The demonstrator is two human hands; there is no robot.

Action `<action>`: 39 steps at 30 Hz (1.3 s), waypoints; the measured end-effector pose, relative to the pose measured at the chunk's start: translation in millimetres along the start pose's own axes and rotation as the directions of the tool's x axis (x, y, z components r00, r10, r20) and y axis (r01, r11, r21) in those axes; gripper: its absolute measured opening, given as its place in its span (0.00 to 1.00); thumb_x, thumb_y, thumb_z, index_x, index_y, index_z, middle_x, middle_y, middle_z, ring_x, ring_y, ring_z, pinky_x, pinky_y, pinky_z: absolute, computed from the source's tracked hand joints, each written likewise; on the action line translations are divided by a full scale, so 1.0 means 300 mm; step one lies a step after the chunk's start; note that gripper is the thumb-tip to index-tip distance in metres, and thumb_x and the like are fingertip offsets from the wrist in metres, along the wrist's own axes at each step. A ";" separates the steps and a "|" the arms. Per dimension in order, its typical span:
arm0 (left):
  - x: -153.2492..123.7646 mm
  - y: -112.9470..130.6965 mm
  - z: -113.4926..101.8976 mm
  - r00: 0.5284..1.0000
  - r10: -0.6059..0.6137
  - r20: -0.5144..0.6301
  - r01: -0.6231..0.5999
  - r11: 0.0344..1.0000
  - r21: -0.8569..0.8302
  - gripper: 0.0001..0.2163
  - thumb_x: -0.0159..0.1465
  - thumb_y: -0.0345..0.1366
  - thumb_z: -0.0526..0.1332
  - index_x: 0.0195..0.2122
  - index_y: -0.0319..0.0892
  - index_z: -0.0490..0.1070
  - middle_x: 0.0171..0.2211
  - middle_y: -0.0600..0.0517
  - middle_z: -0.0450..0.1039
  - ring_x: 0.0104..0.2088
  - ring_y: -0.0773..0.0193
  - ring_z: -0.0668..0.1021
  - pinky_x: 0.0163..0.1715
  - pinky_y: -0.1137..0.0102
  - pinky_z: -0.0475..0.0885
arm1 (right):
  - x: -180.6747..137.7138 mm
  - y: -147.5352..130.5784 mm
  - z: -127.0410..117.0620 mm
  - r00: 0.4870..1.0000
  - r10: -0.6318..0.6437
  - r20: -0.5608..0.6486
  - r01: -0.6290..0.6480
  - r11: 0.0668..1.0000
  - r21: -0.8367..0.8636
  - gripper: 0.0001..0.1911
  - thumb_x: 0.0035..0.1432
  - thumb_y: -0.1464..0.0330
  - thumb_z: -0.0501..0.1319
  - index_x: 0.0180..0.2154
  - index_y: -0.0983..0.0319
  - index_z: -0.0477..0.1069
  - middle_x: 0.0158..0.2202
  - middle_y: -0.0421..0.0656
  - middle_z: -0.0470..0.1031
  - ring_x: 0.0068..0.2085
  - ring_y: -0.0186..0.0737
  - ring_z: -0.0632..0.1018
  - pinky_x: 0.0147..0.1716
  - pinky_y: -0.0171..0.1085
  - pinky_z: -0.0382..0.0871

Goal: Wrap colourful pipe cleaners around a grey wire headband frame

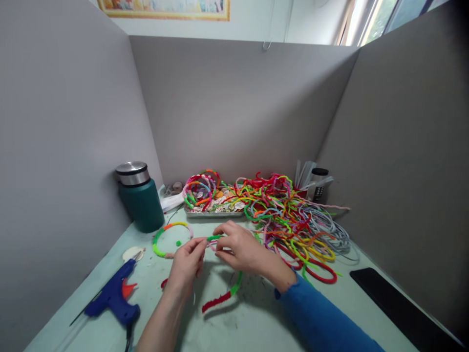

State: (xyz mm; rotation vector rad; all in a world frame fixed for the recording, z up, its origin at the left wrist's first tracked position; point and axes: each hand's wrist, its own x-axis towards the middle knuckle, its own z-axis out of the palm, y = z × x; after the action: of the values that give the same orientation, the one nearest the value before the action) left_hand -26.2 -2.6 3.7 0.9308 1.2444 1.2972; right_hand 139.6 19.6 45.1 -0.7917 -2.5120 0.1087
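Over the middle of the table, my left hand [188, 261] pinches one end of a green pipe cleaner [214, 238]. My right hand [238, 247] grips it a little further right, fingers bent around it. A pink strand shows between the two hands, partly covered by my fingers. Below my right hand curves a green and red pipe cleaner piece [222, 299]; whether it joins the held one is hidden. Left of my hands lies a multicoloured pipe cleaner ring [157, 245], with a small green pompom [179, 243] inside it.
A blue glue gun [112, 296] lies at the left, before a green bottle [141, 208]. Behind my hands are a metal tray [216, 214] with finished-looking rings and a tangled pipe cleaner heap [278, 205]. A black flat object [395, 305] lies right. Grey panels [238, 107] enclose the table.
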 end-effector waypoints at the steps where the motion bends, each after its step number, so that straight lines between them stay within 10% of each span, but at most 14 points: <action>1: 0.001 0.000 -0.001 1.000 0.000 0.003 0.000 1.000 0.002 0.18 0.49 0.48 0.65 0.32 0.39 0.70 0.11 0.65 0.51 0.11 0.77 0.52 0.10 0.78 0.47 | -0.001 0.001 0.002 1.000 -0.008 -0.004 0.008 1.000 0.002 0.07 0.57 0.68 0.59 0.32 0.62 0.74 0.43 0.46 0.70 0.43 0.40 0.68 0.41 0.38 0.63; 11: -0.016 0.015 0.005 0.997 -0.036 0.062 0.043 0.992 -0.115 0.18 0.51 0.47 0.64 0.18 0.41 0.58 0.13 0.63 0.52 0.11 0.78 0.50 0.10 0.79 0.46 | -0.006 0.007 0.008 0.999 -0.041 0.002 0.041 0.999 0.013 0.07 0.57 0.68 0.58 0.31 0.63 0.73 0.41 0.46 0.70 0.42 0.40 0.68 0.41 0.38 0.64; 39: -0.004 0.007 0.006 0.999 -0.048 0.020 0.049 0.997 -0.065 0.17 0.50 0.50 0.64 0.23 0.41 0.62 0.12 0.64 0.50 0.11 0.78 0.50 0.10 0.79 0.44 | 0.002 -0.031 -0.002 0.996 -0.049 -0.073 0.045 0.997 -0.061 0.06 0.57 0.68 0.59 0.30 0.62 0.72 0.41 0.44 0.69 0.43 0.40 0.65 0.40 0.39 0.60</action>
State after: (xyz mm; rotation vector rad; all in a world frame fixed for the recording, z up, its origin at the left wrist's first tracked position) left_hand -24.7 -3.3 6.0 0.8594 1.1968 1.2813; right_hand 134.8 12.1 48.0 -0.7456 -2.4713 -0.0112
